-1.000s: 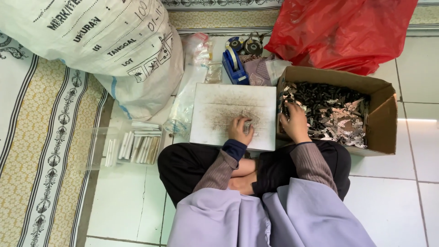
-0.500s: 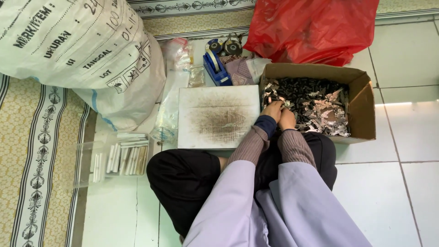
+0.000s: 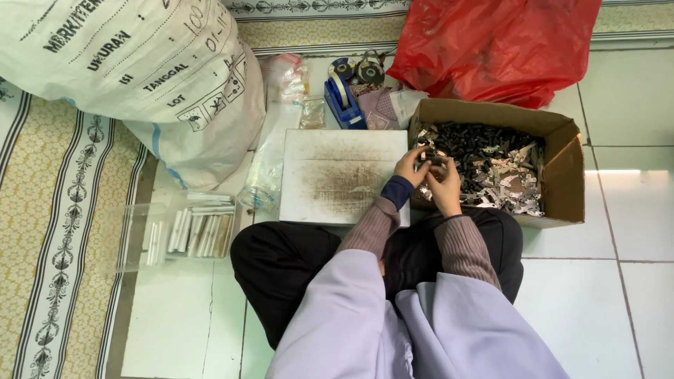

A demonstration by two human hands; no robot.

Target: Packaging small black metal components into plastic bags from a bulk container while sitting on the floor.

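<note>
I sit cross-legged on a tiled floor. Both hands meet over the left end of a cardboard box (image 3: 572,179) filled with small dark and silvery metal pieces (image 3: 491,168). My left hand (image 3: 409,167) and my right hand (image 3: 444,189) pinch one small dark metal piece (image 3: 433,161) between their fingertips. Just left of the hands lies a white board (image 3: 330,175) with a brown stained patch in its middle.
A large printed white sack (image 3: 133,70) fills the upper left and a red plastic bag (image 3: 491,42) the upper right. A blue tape dispenser (image 3: 342,98) stands beyond the board, beside clear plastic bags (image 3: 277,133). A clear tray of white sticks (image 3: 193,231) sits at my left, by a patterned rug (image 3: 49,210).
My left hand has left the white board and joined my right hand at the box's left end. Both hands now close on a small piece. The camera view has shifted slightly.
</note>
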